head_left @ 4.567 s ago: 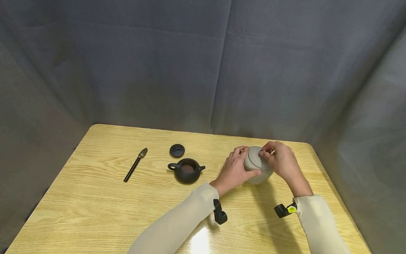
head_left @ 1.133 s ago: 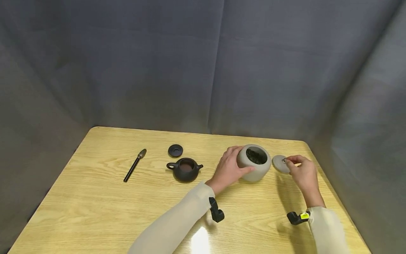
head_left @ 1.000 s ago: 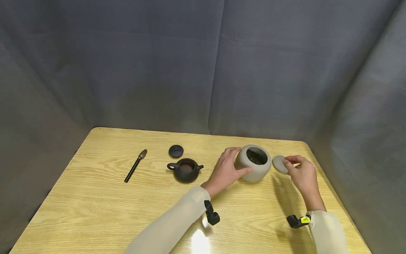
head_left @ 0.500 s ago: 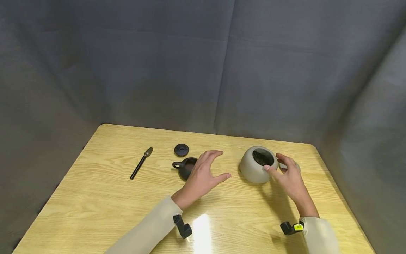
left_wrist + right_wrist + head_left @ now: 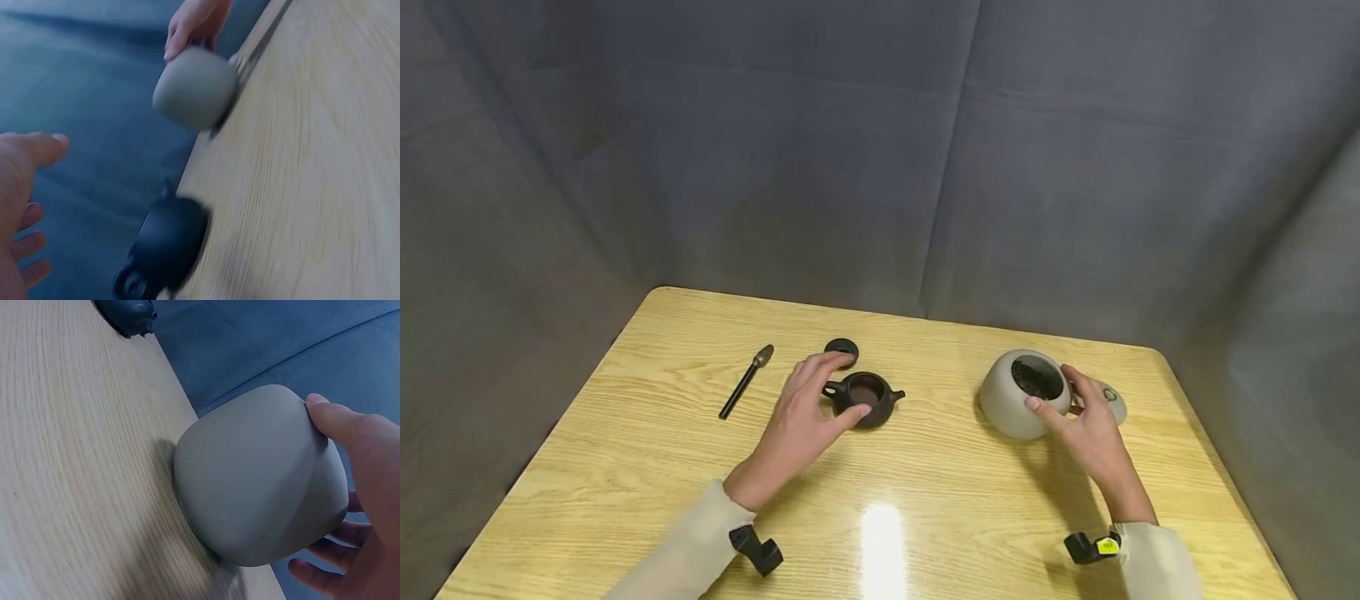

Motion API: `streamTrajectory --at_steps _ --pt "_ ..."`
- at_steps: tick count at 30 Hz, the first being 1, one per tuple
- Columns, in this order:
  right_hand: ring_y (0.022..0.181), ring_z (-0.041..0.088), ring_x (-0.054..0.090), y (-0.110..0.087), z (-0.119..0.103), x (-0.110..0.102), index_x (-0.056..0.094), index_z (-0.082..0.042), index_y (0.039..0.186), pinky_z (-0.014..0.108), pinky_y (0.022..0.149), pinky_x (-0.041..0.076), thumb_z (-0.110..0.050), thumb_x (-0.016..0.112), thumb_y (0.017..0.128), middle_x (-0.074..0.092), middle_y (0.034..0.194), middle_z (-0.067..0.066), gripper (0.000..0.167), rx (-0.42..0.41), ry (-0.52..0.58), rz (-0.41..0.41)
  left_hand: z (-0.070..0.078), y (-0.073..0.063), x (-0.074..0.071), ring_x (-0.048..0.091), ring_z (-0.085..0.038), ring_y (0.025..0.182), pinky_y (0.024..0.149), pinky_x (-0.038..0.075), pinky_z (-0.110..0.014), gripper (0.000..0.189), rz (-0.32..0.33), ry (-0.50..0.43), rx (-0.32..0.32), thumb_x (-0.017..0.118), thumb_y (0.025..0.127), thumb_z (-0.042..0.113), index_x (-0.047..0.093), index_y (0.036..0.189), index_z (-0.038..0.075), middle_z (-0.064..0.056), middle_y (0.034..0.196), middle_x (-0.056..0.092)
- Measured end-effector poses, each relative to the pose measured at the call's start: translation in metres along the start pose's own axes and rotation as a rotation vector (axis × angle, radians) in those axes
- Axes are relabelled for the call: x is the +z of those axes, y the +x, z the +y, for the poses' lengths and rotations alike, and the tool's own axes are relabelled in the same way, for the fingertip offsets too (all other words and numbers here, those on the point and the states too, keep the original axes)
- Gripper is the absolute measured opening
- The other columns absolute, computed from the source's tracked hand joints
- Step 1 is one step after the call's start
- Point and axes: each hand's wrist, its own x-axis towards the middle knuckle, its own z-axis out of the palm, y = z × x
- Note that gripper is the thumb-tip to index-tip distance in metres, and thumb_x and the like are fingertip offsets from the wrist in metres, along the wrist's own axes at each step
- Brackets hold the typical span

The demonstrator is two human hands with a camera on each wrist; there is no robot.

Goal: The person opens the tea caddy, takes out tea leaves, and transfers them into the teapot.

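Observation:
In the head view, my left hand hovers with spread fingers over the left side of a small black teapot without its lid. Brownish contents show inside the pot. My right hand holds a round grey jar by its right side, thumb at the rim, fingers behind. Dark tea leaves lie in the jar, which leans slightly. The right wrist view shows the thumb pressed on the jar wall and fingers curled round its far side. The jar's lid, with a ring knob, lies right of it, partly hidden.
The black teapot lid lies behind the pot, partly covered by my left fingers. Farther left rests a black-handled spoon-like tool with an oval tip. A grey curtain hangs around the wooden table.
The right hand took the lid off the jar, laid it to the right, then took hold of the jar. The left hand let go of the jar and moved left to the teapot.

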Motion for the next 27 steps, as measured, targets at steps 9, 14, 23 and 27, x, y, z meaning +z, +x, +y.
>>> streamTrajectory --at_steps 9,14,23,27 --pt "0.143 0.041 0.048 -0.002 0.003 0.004 0.029 -0.003 0.168 0.05 0.11 0.046 -0.047 0.073 0.1 0.038 0.163 0.026 0.092 -0.013 -0.019 0.035 -0.063 -0.015 -0.05 0.06 -0.037 0.115 0.094 0.042 -0.05 0.022 0.163 0.299 -0.033 0.081 0.093 0.009 0.075 0.114 0.005 -0.014 0.119 0.073" --pt "0.144 0.041 0.047 -0.002 0.003 0.004 0.028 -0.005 0.169 0.044 0.108 0.047 -0.045 0.074 0.1 0.039 0.163 0.025 0.092 -0.015 -0.018 0.039 -0.094 -0.024 -0.065 0.06 -0.038 0.101 0.08 0.037 -0.045 0.02 0.134 0.435 -0.127 0.08 0.094 0.009 0.076 0.11 0.0 -0.019 0.108 0.073" --pt "0.141 0.039 0.051 -0.003 0.005 0.007 0.03 -0.006 0.168 0.031 0.105 0.049 -0.045 0.074 0.1 0.041 0.161 0.022 0.09 -0.018 -0.002 0.056 -0.111 -0.032 -0.071 0.065 -0.042 0.093 0.078 0.045 -0.052 0.034 0.003 0.435 -0.29 0.083 0.094 0.021 0.072 0.112 -0.005 -0.024 0.105 0.07" --pt "0.143 0.04 0.049 -0.004 0.005 0.006 0.028 -0.007 0.169 0.018 0.101 0.047 -0.045 0.074 0.101 0.04 0.162 0.023 0.09 -0.013 0.002 0.056 -0.117 -0.03 -0.072 0.064 -0.036 0.084 0.07 0.048 -0.045 0.026 -0.021 0.403 -0.323 0.078 0.098 0.019 0.072 0.107 -0.005 -0.022 0.099 0.068"
